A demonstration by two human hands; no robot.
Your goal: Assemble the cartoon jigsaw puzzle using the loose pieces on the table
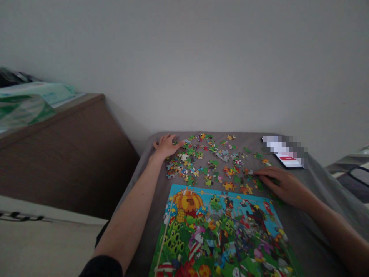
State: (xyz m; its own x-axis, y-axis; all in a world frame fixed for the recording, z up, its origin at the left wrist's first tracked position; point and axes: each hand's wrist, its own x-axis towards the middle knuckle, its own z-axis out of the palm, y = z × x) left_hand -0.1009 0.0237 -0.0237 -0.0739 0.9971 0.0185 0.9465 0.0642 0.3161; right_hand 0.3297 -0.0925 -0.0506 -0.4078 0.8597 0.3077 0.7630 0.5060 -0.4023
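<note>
Loose jigsaw puzzle pieces lie scattered over the grey cloth at the far part of the table. Closer to me is a colourful puzzle board with cartoon plants and a pumpkin, partly covered by pieces. My left hand rests at the left edge of the loose pieces, its fingers spread and its thumb beside them. On the other side, my right hand lies low over the cloth, fingers stretched toward a small greyish puzzle piece at their tips. Whether they touch that piece is too small to tell.
A phone with a lit, partly blurred screen lies at the back right. The grey cloth covers the table, which meets a plain wall. A brown cabinet stands at left with plastic bags on top.
</note>
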